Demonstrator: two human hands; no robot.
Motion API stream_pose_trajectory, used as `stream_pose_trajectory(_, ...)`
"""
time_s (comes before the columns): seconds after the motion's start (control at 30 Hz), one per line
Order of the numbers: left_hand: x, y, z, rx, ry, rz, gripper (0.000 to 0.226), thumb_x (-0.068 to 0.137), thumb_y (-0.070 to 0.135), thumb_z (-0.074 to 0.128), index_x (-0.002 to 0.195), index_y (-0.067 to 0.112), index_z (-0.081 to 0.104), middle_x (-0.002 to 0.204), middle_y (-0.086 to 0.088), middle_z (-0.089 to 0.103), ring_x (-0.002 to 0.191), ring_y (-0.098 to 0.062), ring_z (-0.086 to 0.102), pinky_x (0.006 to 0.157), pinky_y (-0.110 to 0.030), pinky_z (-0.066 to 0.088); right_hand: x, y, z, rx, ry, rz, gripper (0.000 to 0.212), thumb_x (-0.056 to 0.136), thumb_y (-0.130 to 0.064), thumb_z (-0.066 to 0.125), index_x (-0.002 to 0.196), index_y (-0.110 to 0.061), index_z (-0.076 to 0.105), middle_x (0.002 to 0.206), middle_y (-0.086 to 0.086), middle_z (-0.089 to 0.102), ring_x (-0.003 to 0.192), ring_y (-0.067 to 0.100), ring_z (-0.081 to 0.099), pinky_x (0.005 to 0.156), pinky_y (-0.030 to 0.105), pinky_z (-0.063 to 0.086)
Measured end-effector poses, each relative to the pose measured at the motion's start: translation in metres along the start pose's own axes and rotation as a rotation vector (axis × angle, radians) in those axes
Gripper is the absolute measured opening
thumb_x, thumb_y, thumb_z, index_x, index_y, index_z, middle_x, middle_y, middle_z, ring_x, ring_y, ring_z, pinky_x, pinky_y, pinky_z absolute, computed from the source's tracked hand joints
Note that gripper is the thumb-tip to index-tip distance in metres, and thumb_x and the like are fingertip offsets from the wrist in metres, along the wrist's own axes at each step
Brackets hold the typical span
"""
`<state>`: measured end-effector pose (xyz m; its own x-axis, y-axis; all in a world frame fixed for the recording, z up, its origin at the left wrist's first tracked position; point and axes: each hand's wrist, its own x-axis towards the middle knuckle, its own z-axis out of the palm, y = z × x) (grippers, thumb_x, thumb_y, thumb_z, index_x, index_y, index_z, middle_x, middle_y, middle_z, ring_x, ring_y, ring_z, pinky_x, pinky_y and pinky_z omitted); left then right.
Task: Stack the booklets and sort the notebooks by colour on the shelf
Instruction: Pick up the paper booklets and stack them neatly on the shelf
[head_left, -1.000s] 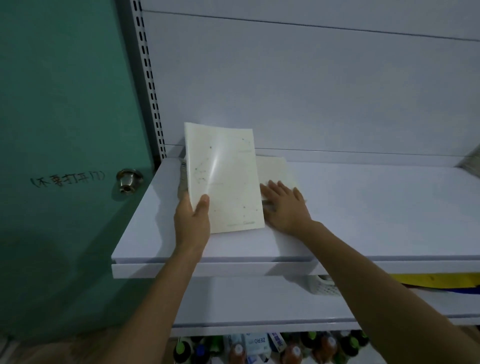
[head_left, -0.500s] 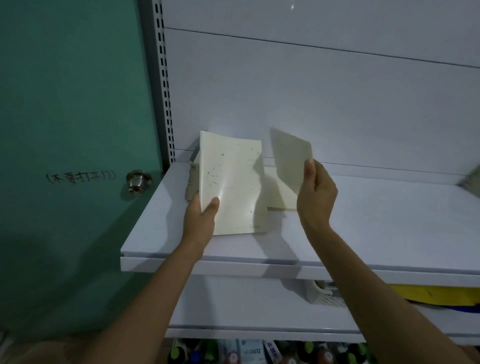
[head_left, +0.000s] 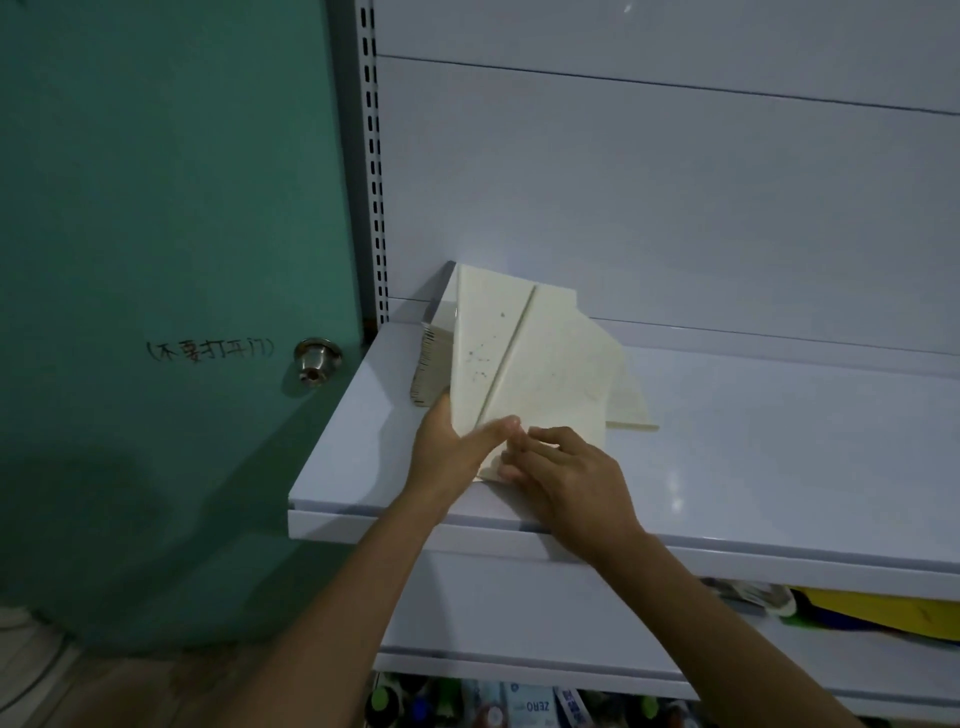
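left hand (head_left: 454, 449), right hand (head_left: 569, 480) on booklets (head_left: 550, 364)

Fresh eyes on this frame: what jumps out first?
The pale cream booklets stand out first, fanned and tilted up at the left end of the white shelf, with the left hand and right hand gripping their lower edges. Next is the teal door on the left, with its metal knob and handwritten characters. A third booklet lies flat on the shelf just right of the held pair.
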<state>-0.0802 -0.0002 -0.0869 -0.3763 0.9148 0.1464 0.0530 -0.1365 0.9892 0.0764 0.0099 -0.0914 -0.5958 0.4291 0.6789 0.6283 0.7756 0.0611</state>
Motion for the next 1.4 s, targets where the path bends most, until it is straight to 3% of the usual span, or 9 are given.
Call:
stream_pose_trajectory(0.1,0.003,-0.001,0.001,0.092,0.036,0.000,0.035,0.078,0.022,0.075,0.108,0.027,0.058,0.106,0.005,0.067,0.098,-0.015,0.063,0.084,-0.034,0.054,0.001,-0.001,-0.002,0.005,-0.074,0.011,0.039,0.091,-0.044,0.051,0.093,-0.013,0.075,0.099,-0.001,0.074,0.092,0.022,0.069,0.060,0.025,0.052)
stream_pose_trajectory(0.2,0.006,-0.007,0.003,0.131,0.057,0.014,0.033,0.082,0.025,0.071,0.110,0.030,0.054,0.105,0.008,0.063,0.098,-0.015,0.060,0.080,-0.029,0.051,-0.001,-0.003,0.001,0.003,-0.114,0.039,0.054,0.090,-0.055,0.043,0.096,-0.011,0.074,0.103,0.001,0.074,0.096,0.021,0.068,0.061,0.026,0.053)
stream_pose_trajectory(0.33,0.004,-0.004,0.003,0.140,0.041,0.036,0.031,0.085,0.023,0.068,0.112,0.029,0.054,0.104,0.009,0.063,0.099,-0.014,0.060,0.074,-0.020,0.047,-0.004,-0.008,0.003,0.070,-0.122,0.135,0.033,0.093,-0.033,0.058,0.109,-0.007,0.070,0.116,0.006,0.069,0.107,0.024,0.065,0.077,0.035,0.058)
stream_pose_trajectory(0.5,-0.024,0.016,0.006,0.009,0.071,0.075,0.035,0.088,0.018,0.064,0.122,0.020,0.055,0.117,-0.001,0.064,0.106,-0.018,0.061,0.089,-0.035,0.053,-0.039,-0.028,-0.017,0.253,-0.130,0.245,0.035,0.097,-0.030,0.053,0.127,-0.014,0.059,0.141,0.004,0.051,0.134,0.019,0.043,0.110,0.035,0.035)
stream_pose_trajectory(0.73,-0.123,0.042,0.066,-0.288,-0.024,0.095,0.021,0.087,0.019,0.065,0.103,0.032,0.063,0.097,0.015,0.072,0.090,-0.005,0.067,0.068,-0.017,0.053,-0.114,-0.024,-0.094,0.903,0.412,1.231,0.048,0.084,-0.055,0.053,0.129,-0.039,0.044,0.132,-0.016,0.049,0.125,0.007,0.045,0.096,0.025,0.040)
stream_pose_trajectory(0.97,-0.216,0.051,0.197,-0.349,-0.273,0.015,0.023,0.086,0.015,0.064,0.106,0.028,0.064,0.104,0.009,0.072,0.098,-0.009,0.067,0.075,-0.019,0.053,-0.243,0.055,-0.198,1.206,0.447,1.279,0.030,0.076,-0.040,0.066,0.102,-0.025,0.071,0.101,-0.007,0.073,0.092,0.013,0.069,0.068,0.025,0.056)
stream_pose_trajectory(1.13,-0.274,0.050,0.288,-0.318,-0.469,-0.050,0.023,0.089,0.016,0.061,0.109,0.029,0.060,0.102,0.013,0.072,0.097,-0.007,0.067,0.075,-0.020,0.053,-0.331,0.095,-0.267,1.126,0.429,1.309,0.039,0.082,-0.035,0.063,0.121,-0.031,0.061,0.118,-0.012,0.067,0.108,0.014,0.064,0.086,0.040,0.053)
stream_pose_trajectory(1.3,-0.318,0.038,0.358,-0.339,-0.581,-0.128,0.026,0.087,0.027,0.061,0.112,0.030,0.059,0.105,0.014,0.071,0.097,-0.006,0.067,0.072,-0.018,0.053,-0.393,0.128,-0.331,1.049,0.425,1.339,0.033,0.085,-0.032,0.061,0.118,-0.032,0.062,0.115,-0.012,0.068,0.102,0.012,0.066,0.074,0.030,0.058)
stream_pose_trajectory(1.4,-0.340,0.033,0.396,-0.329,-0.623,-0.151,0.036,0.081,0.037,0.062,0.116,0.030,0.057,0.104,0.015,0.071,0.096,-0.005,0.067,0.070,-0.018,0.053,-0.419,0.144,-0.357,0.962,0.476,1.413,0.029,0.091,-0.023,0.060,0.119,-0.030,0.062,0.112,-0.008,0.069,0.100,0.018,0.067,0.080,0.043,0.058)
